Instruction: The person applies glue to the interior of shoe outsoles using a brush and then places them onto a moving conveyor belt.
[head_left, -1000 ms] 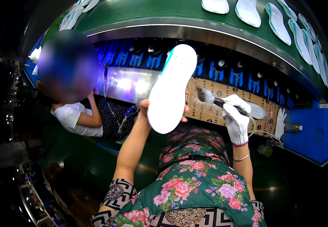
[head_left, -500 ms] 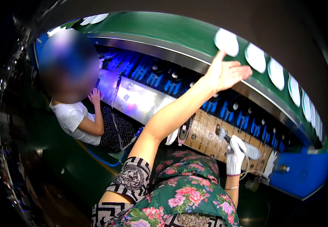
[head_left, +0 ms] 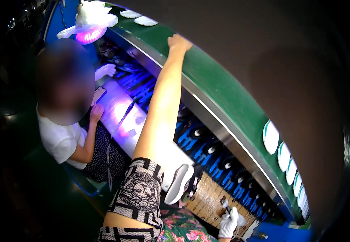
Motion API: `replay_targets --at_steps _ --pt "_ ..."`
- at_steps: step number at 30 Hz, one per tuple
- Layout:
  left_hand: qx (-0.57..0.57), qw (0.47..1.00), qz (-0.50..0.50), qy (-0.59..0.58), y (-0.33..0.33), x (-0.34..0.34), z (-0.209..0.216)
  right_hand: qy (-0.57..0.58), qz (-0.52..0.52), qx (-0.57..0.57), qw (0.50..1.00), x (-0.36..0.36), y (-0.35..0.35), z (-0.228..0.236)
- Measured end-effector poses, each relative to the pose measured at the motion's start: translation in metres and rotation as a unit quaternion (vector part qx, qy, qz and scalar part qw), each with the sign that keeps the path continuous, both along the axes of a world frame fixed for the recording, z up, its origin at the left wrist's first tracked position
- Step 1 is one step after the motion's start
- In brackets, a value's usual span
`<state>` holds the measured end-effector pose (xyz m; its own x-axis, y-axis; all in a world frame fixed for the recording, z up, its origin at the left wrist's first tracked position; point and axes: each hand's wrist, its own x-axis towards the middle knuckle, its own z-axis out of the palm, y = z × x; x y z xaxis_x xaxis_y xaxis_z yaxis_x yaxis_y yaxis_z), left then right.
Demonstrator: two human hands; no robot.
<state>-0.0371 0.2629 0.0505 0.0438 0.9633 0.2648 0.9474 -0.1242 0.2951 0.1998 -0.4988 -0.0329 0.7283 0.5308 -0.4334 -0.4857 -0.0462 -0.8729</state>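
My bare left hand (head_left: 179,42) reaches far out over the green conveyor belt (head_left: 219,97). Its fingertips are hidden by the dark edge above, so what they hold, if anything, does not show. My right hand (head_left: 228,224), in a white glove, is closed on a dark-handled brush (head_left: 225,203) over the brown-covered bench (head_left: 207,193). A pale shoe sole (head_left: 246,220) lies partly hidden beside that glove. Left of the brown cover, a grey-white sole (head_left: 179,183) leans at the bench edge next to a dark shoe (head_left: 194,180).
White shoe soles (head_left: 271,137) stand in a row on the belt. Blue racks (head_left: 219,173) fill the space beneath. A co-worker (head_left: 62,141) sits at left by a lit metal bench (head_left: 118,105), under a pink-violet lamp (head_left: 90,34). A blue panel (head_left: 282,232) is at lower right.
The view has swung left. My left hand, spread open before near the belt's soles, has reached farther out over the belt. My right hand still grips the brush.
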Motion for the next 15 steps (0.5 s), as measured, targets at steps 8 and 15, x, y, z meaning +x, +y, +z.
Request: replay_targets --at_steps 8,15 --pt "-0.052 0.994 0.092 -0.008 0.064 0.000 -0.008 -0.012 -0.036 -0.100 0.994 -0.001 -0.003 -0.002" --pt "0.042 0.978 0.019 -0.203 -0.006 -0.017 0.002 -0.016 -0.039 -0.058 0.997 0.000 -0.011 -0.020"
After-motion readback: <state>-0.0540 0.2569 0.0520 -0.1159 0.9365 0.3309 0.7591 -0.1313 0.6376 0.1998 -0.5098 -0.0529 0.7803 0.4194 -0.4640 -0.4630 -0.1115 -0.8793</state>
